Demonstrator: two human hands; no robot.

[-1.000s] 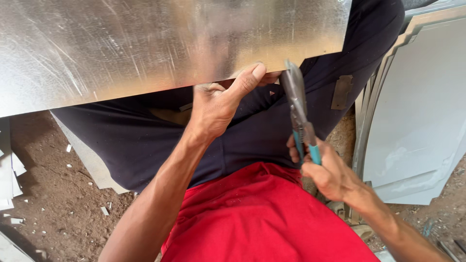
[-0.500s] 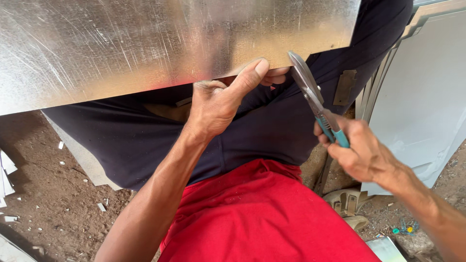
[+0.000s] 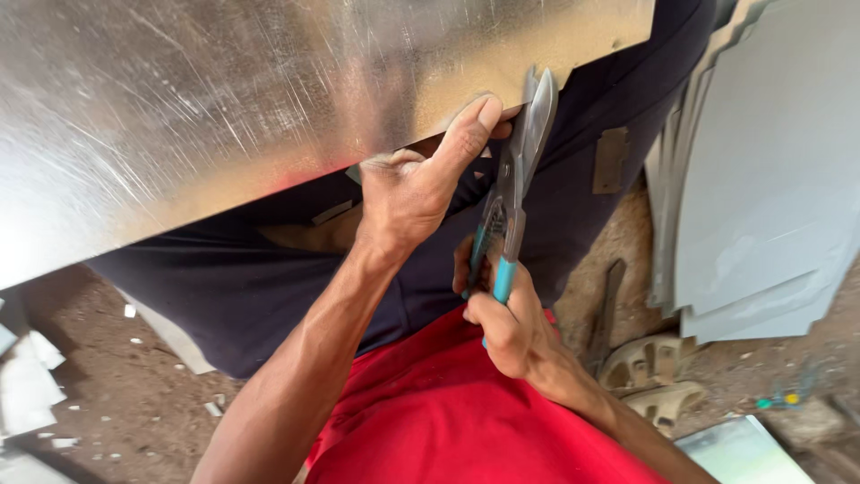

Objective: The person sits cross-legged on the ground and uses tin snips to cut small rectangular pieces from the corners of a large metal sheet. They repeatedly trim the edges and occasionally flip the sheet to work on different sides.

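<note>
Where they hung clear before, snips [image 3: 518,179] now biting metal sheet [image 3: 269,108], right hand [image 3: 506,318] closer

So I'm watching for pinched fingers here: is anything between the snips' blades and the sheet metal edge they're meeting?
Nothing visible does. The tin snips in the right hand meet the metal sheet at its lower edge, and the left hand grips that edge just beside the blades, thumb close but not between them.
</note>
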